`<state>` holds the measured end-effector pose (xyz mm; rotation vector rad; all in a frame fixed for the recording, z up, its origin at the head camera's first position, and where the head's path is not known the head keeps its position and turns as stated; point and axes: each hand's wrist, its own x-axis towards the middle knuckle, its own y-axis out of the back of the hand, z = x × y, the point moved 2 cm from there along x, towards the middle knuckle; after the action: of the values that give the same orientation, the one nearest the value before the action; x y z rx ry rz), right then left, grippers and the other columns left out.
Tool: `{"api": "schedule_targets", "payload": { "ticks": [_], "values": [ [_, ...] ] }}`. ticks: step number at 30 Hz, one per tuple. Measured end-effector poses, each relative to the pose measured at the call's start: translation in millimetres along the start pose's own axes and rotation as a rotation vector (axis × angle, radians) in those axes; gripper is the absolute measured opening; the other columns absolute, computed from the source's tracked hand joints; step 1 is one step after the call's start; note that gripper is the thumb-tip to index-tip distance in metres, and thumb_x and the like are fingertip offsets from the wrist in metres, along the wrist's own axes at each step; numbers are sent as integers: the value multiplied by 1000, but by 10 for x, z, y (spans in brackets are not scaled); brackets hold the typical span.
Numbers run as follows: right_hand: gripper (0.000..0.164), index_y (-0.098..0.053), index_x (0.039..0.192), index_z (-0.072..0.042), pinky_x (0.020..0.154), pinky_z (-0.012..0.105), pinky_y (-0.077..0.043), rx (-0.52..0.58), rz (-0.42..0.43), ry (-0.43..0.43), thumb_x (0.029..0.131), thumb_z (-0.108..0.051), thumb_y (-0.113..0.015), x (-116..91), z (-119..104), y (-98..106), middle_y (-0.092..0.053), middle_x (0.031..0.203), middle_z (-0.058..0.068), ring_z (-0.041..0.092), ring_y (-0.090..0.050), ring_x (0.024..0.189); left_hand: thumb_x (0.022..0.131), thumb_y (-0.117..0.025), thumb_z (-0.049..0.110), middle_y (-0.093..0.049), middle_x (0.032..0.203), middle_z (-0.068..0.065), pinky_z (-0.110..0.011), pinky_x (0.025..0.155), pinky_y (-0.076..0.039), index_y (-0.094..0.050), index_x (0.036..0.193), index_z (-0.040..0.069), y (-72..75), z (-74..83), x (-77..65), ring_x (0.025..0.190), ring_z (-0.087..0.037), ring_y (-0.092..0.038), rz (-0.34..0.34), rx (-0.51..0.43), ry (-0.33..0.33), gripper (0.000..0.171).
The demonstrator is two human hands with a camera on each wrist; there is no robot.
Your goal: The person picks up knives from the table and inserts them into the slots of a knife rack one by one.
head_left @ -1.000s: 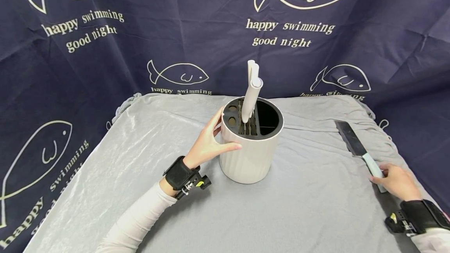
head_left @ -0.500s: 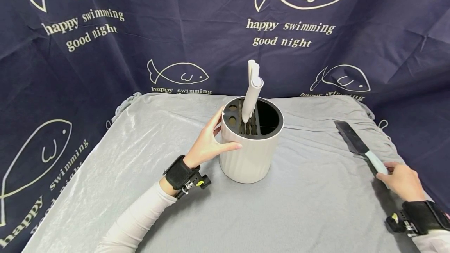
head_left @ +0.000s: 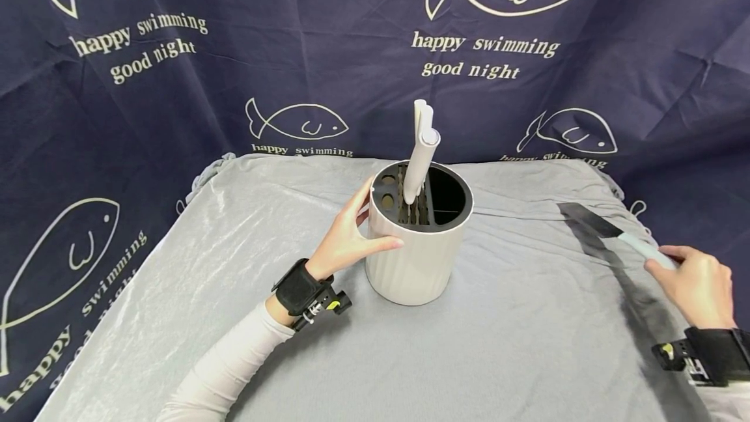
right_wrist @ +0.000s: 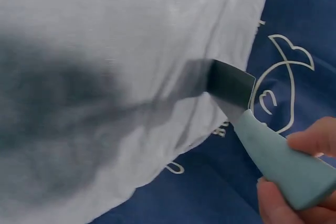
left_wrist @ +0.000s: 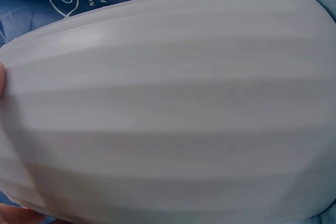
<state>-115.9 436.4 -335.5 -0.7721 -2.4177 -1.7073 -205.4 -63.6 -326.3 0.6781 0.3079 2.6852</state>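
A round white ribbed knife holder (head_left: 413, 272) with a black slotted top stands mid-table. Several white-handled knives (head_left: 420, 161) stick up from its slots. My left hand (head_left: 348, 236) grips the holder's left side, thumb across the front and fingers behind the rim; in the left wrist view the holder's ribbed wall (left_wrist: 173, 103) fills most of the picture. Off to the right, my right hand (head_left: 697, 282) holds a kitchen knife by its pale green handle (right_wrist: 286, 161). Its broad dark blade (head_left: 588, 219) points away and to the left, with the handle end raised and a shadow below.
A grey cloth (head_left: 527, 344) with wrinkles covers the table. Behind and around it hangs a dark blue curtain (head_left: 363, 38) printed with fish and lettering. The holder's top has a large open compartment (head_left: 448, 191) on the right and two round holes on the left.
My right hand has lifted the knife's handle off the cloth and moved up and to the right, tilting the knife. The left hand and the holder have stayed in place.
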Motion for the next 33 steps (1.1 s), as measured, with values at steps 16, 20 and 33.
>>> {"api": "schedule_targets", "payload": {
  "ticks": [16,20,33],
  "values": [
    [35,-64,108,12,50,1,-25,238,299,6,80,-8,-63,256,-331,283,-31,62,-51,-28,-30,57,72,-85,6,-34,154,-3,-41,115,-35,-23,155,15,-10,-11,-7,139,-17,-35,-2,-9,11,104],
    [20,-63,99,8,57,-6,-29,344,308,76,80,2,-62,303,-421,338,-37,68,-46,-26,-37,61,71,-86,7,-36,153,-2,-42,114,-36,-24,155,16,-6,-7,-6,138,-16,-36,-2,-13,-4,105],
    [53,-58,85,-43,53,-5,-38,619,123,263,79,10,-61,430,-746,601,-57,71,-39,-22,-51,59,71,-85,6,-33,155,-1,-41,115,-35,-23,155,17,-11,-15,-8,139,-17,-35,-4,-14,1,105]
  ]
}}
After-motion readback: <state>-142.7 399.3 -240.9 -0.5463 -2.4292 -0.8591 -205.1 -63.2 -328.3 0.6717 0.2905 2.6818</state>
